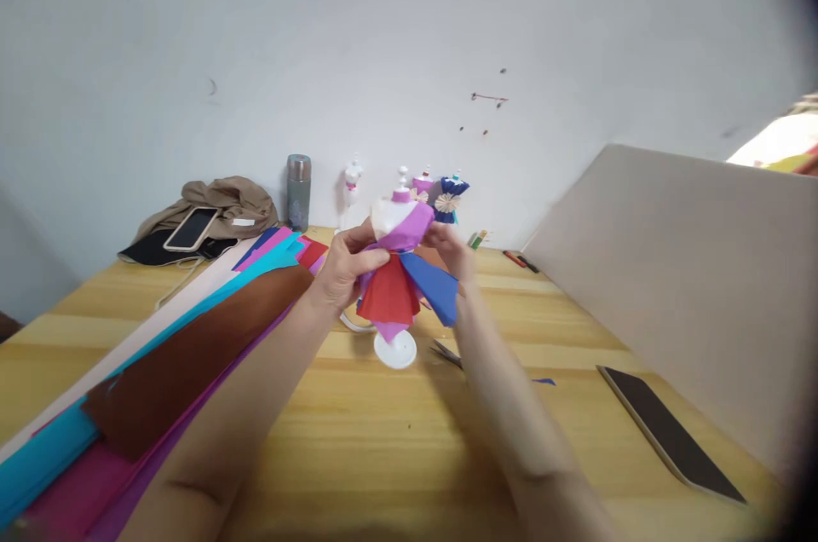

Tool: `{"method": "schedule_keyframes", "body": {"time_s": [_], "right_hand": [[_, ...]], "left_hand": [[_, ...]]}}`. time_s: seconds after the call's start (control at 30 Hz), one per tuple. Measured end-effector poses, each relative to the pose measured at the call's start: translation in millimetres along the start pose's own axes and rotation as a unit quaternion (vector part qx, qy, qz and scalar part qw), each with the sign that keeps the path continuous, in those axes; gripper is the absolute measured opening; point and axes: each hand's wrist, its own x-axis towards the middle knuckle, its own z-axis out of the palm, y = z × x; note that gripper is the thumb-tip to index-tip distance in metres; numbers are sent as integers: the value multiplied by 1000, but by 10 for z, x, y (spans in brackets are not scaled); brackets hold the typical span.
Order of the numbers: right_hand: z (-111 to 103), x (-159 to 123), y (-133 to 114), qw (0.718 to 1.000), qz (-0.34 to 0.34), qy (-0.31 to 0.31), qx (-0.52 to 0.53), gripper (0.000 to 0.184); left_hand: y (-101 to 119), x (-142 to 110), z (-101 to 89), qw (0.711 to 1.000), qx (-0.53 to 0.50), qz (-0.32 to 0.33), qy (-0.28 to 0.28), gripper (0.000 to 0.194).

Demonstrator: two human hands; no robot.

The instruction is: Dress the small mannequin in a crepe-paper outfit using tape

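A white miniature dress form (383, 218) is dressed in crepe paper, with a purple band across the chest and at the neck. Its skirt has a red paper piece (388, 293) in front, purple paper (392, 330) beneath, and a blue paper piece (434, 288) flaring right. My left hand (353, 266) is closed around the waist, thumb on the top of the red paper. On the other side, my right hand (452, 250) grips the form near its back, fingertips partly hidden. The round white base (394, 351) tilts toward me below the skirt.
Left lie coloured paper sheets (198, 354), a phone (190, 230), a cap and brown cloth (233, 199). A thermos (298, 193) and other small dress forms (451, 199) stand by the wall. Scissors (447, 353) lie near my right forearm; a dark tablet-like slab (668, 431) lies right, beside a pale panel (677, 286).
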Motion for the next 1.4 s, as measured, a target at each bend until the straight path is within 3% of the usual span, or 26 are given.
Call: {"method": "schedule_keyframes", "body": {"time_s": [0.13, 0.27, 0.4, 0.53, 0.63, 0.73, 0.9, 1.03, 1.1, 1.17, 1.23, 1.3, 1.4], "right_hand": [[-209, -128, -338, 996, -8, 41, 79, 30], [-29, -375, -601, 999, -6, 38, 30, 18], [215, -471, -535, 999, -27, -9, -27, 27], [298, -478, -295, 990, -87, -2, -111, 31], [275, -463, -134, 996, -54, -4, -77, 40], [194, -415, -68, 997, -21, -53, -51, 50], [24, -318, -166, 992, 0, -127, 0, 57], [-115, -295, -331, 997, -22, -77, 15, 35], [-188, -295, -421, 995, -32, -91, -12, 29], [-240, -302, -502, 983, -40, -165, -64, 42], [-248, -314, -561, 963, -59, -227, -132, 67], [-211, -328, -590, 950, -95, -232, -186, 75], [-129, -345, -599, 957, -150, -152, -195, 40]], "left_hand": [[37, 72, -45, 996, 69, 58, -1, 27], [15, 103, -50, 989, 115, 93, 0, 25], [-36, 95, -36, 981, 156, 117, 19, 25], [-89, 97, -22, 978, 156, 121, 65, 23], [-122, 107, -32, 978, 156, 119, 79, 20], [-131, 115, -53, 980, 150, 101, 80, 21], [-89, 123, -53, 982, 145, 96, 74, 26], [-38, 122, -57, 986, 133, 85, 61, 26], [-16, 115, -78, 989, 113, 68, 61, 28], [1, 108, -108, 992, 93, 55, 58, 31], [12, 103, -140, 994, 80, 47, 52, 29], [16, 100, -168, 995, 75, 42, 48, 28], [17, 94, -193, 995, 80, 37, 57, 30]]}}
